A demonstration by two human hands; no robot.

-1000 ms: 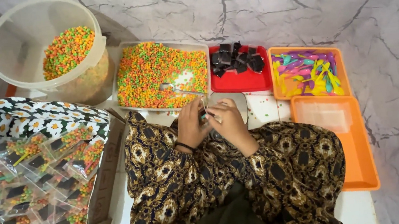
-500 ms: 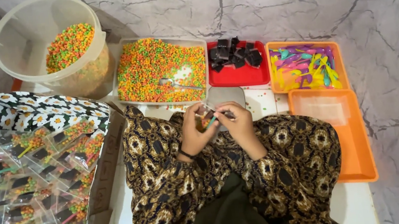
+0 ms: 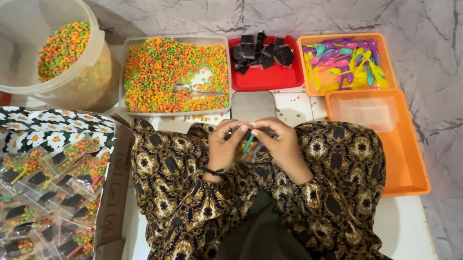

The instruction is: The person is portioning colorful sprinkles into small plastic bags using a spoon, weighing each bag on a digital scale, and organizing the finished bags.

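My left hand [image 3: 225, 143] and my right hand [image 3: 279, 139] meet in front of me, both gripping a small clear packet [image 3: 247, 143] with a teal spoon and coloured beads inside. Just beyond my fingers lies a small grey scale [image 3: 252, 105]. Behind it stands a white tray of orange, green and yellow bead snacks [image 3: 149, 69] with a metal spoon [image 3: 195, 89] lying in it.
A clear bucket [image 3: 9, 62] with more coloured beads stands at the far left. A red tray of dark packets [image 3: 269, 76], an orange tray of coloured plastic spoons [image 3: 383, 54] and an orange tray with clear bags [image 3: 404, 145] sit at right. Several filled packets fill a box [image 3: 29, 193] at left.
My hands have drawn back from the scale toward my body, still holding the packet. The view has shifted slightly.
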